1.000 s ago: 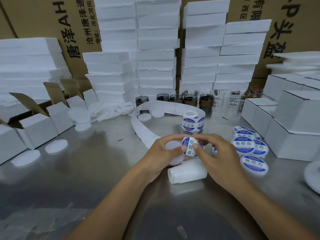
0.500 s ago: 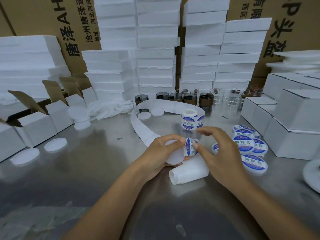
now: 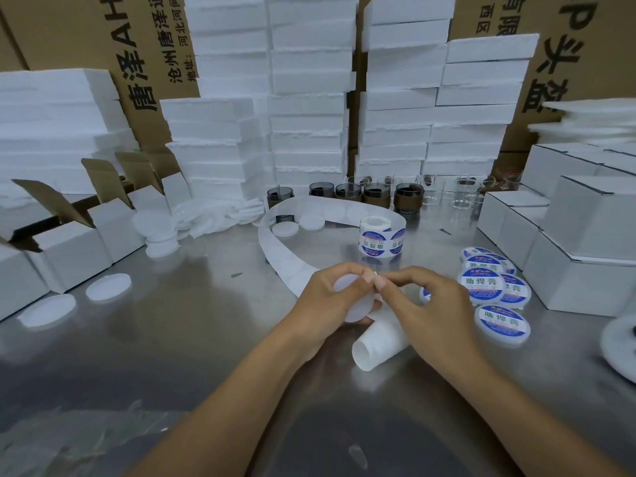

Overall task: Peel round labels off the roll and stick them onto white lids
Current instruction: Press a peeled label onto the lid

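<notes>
Curled round a white lid [image 3: 346,297], the left hand [image 3: 325,301] grips it on edge just above the steel table [image 3: 206,339], thumb laid over the lid's upper rim. The right hand [image 3: 435,304] meets it there, forefinger and thumb drawn together against the left thumb. What sits between those fingertips is too small to make out, so I cannot tell whether the right hand holds anything.

Under both hands a coil of spent backing [image 3: 375,346] lies on its side on the table. From the hands the backing strip [image 3: 294,277] sweeps away to the left, loops round the back and reaches the label roll [image 3: 378,239], which stands upright beyond the hands with blue-and-white round labels showing on its side.

To the right of the right hand, a cluster of labelled lids [image 3: 481,287] lies face up, some overlapping. Well to the left, two plain lids [image 3: 108,286] lie flat, and more are stacked [image 3: 156,235] farther back. Glass jars [image 3: 377,197] stand in a row behind the roll. White cartons [image 3: 592,277] are piled at the right edge, with open ones [image 3: 65,249] at the left. Foam slabs [image 3: 309,115] rise in tall stacks at the back.
</notes>
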{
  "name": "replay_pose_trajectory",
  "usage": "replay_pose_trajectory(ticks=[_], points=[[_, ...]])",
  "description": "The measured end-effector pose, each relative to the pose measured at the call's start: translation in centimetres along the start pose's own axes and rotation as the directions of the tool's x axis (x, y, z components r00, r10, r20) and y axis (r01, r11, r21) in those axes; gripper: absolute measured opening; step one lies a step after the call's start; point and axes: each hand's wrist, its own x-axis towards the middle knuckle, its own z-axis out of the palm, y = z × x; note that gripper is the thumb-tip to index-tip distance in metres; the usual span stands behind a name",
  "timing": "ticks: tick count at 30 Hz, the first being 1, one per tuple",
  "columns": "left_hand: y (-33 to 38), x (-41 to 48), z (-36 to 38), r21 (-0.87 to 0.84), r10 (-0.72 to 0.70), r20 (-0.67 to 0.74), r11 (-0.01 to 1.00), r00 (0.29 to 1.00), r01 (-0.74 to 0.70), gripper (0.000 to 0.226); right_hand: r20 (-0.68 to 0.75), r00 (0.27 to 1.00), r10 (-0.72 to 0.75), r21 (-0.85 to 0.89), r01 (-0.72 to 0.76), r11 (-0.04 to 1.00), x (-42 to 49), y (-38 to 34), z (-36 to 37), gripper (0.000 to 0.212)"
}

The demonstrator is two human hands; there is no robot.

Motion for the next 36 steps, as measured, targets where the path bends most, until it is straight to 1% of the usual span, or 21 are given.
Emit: replay_pose_trajectory(ticks=[3, 5, 8, 10, 13, 16, 20, 24, 28, 30, 34, 36], points=[[0.0, 0.1, 0.3, 0.034, 0.034, -0.027, 0.999, 0.999, -0.033, 0.014, -0.018, 0.998, 0.063, 0.053, -0.062, 0.997, 0.1, -0.1, 0.0, 0.009], [0.0, 0.1, 0.4, 0.035, 0.042, -0.031, 0.999, 0.999, -0.041, 0.014, -0.037, 0.995, 0.091, 0.040, -0.089, 0.995, 0.2, -0.2, 0.0, 0.015], [0.1, 0.2, 0.4, 0.036, 0.018, -0.055, 0.999, 0.998, -0.016, 0.013, -0.046, 0.989, 0.137, 0.031, -0.136, 0.990, 0.5, -0.1, -0.3, 0.015], [0.2, 0.2, 0.4, 0.010, -0.017, -0.074, 1.000, 0.997, 0.018, 0.010, -0.067, 0.980, 0.190, 0.066, -0.185, 0.980, 0.9, 0.1, -0.6, 0.013], [0.2, 0.3, 0.3, -0.031, -0.054, -0.099, 0.998, 0.994, 0.052, 0.010, -0.090, 0.945, 0.315, 0.198, -0.293, 0.935, 1.5, 0.4, -1.1, 0.011], [0.2, 0.3, 0.2, -0.049, -0.075, -0.117, 0.996, 0.990, 0.070, 0.014, -0.072, 0.907, 0.416, 0.258, -0.386, 0.886, 1.7, 0.6, -1.2, 0.009], [0.2, 0.5, 0.0, -0.072, -0.101, -0.158, 0.993, 0.982, 0.091, 0.012, -0.048, 0.877, 0.478, 0.326, -0.438, 0.838, 2.0, 0.7, -1.4, 0.013], [0.0, 0.7, -0.1, -0.113, -0.140, -0.234, 0.987, 0.962, 0.116, 0.010, -0.053, 0.842, 0.537, 0.458, -0.458, 0.762, 2.2, 0.7, -2.1, 0.012], [-0.1, 1.0, -0.2, -0.167, -0.122, -0.279, 0.983, 0.953, 0.076, 0.006, -0.134, 0.853, 0.505, 0.514, -0.376, 0.771, 2.4, 0.5, -2.4, 0.013], [0.0, 1.2, -0.3, -0.221, -0.120, -0.266, 0.973, 0.956, 0.061, 0.012, -0.161, 0.873, 0.461, 0.505, -0.329, 0.798, 2.3, 0.2, -2.3, 0.013], [0.6, 1.5, -0.6, -0.365, -0.095, -0.226, 0.931, 0.969, 0.006, 0.019, -0.195, 0.916, 0.352, 0.399, -0.254, 0.881, 2.0, 0.2, -2.0, 0.012], [1.0, 1.4, -0.7, -0.467, -0.081, -0.164, 0.884, 0.983, -0.005, 0.023, -0.227, 0.928, 0.294, 0.310, -0.217, 0.926, 1.9, 0.4, -1.9, 0.013]])
